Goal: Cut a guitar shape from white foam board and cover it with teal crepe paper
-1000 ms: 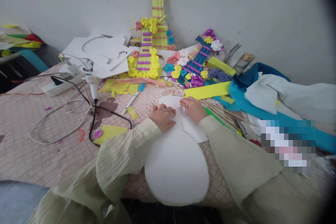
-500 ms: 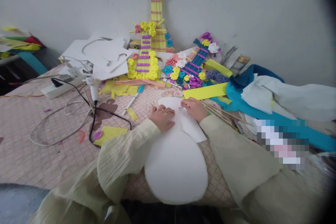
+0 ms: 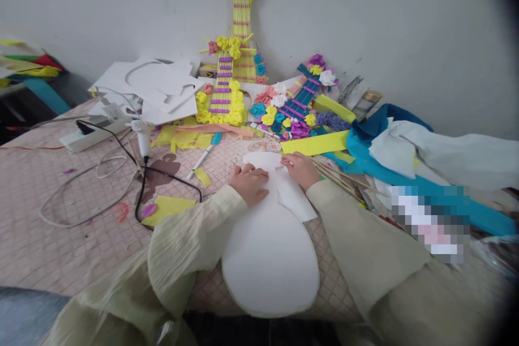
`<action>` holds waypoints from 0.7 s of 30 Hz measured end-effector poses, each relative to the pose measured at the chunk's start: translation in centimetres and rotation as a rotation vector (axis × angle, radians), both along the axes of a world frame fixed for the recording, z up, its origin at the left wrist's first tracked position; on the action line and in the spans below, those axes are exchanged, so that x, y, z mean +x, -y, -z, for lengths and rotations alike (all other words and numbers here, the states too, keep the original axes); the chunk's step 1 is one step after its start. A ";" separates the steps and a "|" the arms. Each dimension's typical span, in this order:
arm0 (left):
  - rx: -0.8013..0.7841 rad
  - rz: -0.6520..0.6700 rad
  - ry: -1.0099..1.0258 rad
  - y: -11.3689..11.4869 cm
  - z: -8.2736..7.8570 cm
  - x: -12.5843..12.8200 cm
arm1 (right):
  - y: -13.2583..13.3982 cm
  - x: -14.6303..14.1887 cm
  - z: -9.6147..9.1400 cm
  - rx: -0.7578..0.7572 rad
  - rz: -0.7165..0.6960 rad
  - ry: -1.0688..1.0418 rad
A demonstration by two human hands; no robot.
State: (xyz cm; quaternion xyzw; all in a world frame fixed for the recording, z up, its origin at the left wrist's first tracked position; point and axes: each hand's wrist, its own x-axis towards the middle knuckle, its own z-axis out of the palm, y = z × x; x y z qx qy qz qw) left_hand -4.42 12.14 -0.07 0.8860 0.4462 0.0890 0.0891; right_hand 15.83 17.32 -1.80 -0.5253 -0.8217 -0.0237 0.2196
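A white pear-shaped cutout (image 3: 271, 259) lies flat on the table before me, its narrow neck pointing away. Flat across the left part of that neck rests my left hand (image 3: 250, 185), fingers stretched out. My right hand (image 3: 300, 168) is closed, thumb and fingers pinching a white paper flap (image 3: 298, 198) at the neck's right edge. The flap hangs off to the right over the tablecloth. Its pinched edge is partly hidden by the fingers.
Paper-flower-trimmed instrument models (image 3: 221, 89) lean at the wall. Left are a glue gun (image 3: 142, 140), a power strip (image 3: 91, 135) and loose cables. White offcuts (image 3: 162, 86) pile behind. On the right lie wooden sticks (image 3: 343, 177), blue crepe paper (image 3: 458, 203) and a glass jar (image 3: 368, 101).
The view has shifted slightly. Both hands stay in about the same place on the white cutout, with the right still pinching the flap.
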 end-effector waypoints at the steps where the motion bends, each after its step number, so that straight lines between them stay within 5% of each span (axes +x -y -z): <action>1: -0.002 0.004 0.001 0.0 0.0 0.0 | -0.4 0.3 -0.1 -0.005 0.015 -0.003; 16: 0.014 0.019 0.028 0.1 0.1 -0.1 | -2.5 0.8 -0.7 -0.034 0.098 -0.248; 21: 0.063 0.046 0.034 0.6 -0.3 -0.2 | -0.8 1.9 -2.2 -0.013 0.122 -0.383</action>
